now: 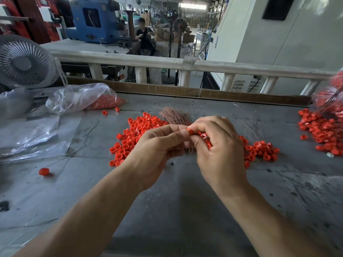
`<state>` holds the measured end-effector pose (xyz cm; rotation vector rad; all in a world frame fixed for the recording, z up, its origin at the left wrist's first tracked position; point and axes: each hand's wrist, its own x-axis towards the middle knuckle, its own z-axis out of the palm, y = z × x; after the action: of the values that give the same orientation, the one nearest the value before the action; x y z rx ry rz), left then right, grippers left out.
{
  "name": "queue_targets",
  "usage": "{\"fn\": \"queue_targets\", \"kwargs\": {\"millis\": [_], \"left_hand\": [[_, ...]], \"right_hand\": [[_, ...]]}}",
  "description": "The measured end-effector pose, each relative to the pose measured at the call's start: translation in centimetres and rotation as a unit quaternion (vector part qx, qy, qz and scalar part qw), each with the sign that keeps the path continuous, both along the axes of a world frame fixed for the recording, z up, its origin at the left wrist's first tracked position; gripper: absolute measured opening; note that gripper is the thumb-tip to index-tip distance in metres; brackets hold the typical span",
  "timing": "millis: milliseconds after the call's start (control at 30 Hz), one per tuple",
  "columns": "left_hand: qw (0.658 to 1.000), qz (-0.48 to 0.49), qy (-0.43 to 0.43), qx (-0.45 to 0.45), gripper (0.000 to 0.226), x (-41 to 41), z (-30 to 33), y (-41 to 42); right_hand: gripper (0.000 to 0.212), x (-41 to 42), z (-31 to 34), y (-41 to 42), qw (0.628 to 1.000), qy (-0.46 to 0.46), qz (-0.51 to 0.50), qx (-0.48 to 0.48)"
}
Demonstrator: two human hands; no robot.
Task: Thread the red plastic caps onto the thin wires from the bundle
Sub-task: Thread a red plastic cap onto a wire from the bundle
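Both hands meeting mid-bench over grey metal tabletop (176,210). Left hand (156,151) gripping bundle of thin copper-coloured wires (174,114), thumb + forefinger pinching small red plastic cap (190,131). Right hand (220,151) curled, pinching at same cap. Loose red caps pile (133,138) just beside, under hands. Clear plastic bag w/ caps (83,98) far left.

Red plastic caps (138,133): small, round, hollow, heaped loosely on the grey table, mostly left of centre, openings facing all ways. Second smaller heap (260,150) to the right of it. One cap (190,131) is raised above the heap, pinched at its rim. Wire bundle (174,115): thin copper-coloured strands, fanned out at the far end, lying behind the main heap; near end hidden. Further pile of caps (319,130) at far right, with thin wires running through it.
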<state>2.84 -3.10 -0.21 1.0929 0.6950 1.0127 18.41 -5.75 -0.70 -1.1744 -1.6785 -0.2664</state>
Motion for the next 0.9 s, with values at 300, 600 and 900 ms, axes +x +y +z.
{"fn": "queue_targets", "kwargs": {"millis": [300, 600, 900], "left_hand": [[1.000, -0.003, -0.012, 0.004, 0.030, 0.07, 0.33, -0.05], [1.000, -0.002, 0.012, 0.027, 0.035, -0.06, 0.28, -0.03], [0.993, 0.074, 0.062, 0.063, 0.026, 0.28, -0.46, 0.51]], "right_hand": [[0.004, 0.15, 0.36, 0.05, 0.999, -0.028, -0.017, 0.040], [0.002, 0.53, 0.32, 0.23, 0.998, -0.044, -0.005, 0.037], [0.015, 0.14, 0.21, 0.54, 0.996, -0.083, -0.012, -0.018]]}}
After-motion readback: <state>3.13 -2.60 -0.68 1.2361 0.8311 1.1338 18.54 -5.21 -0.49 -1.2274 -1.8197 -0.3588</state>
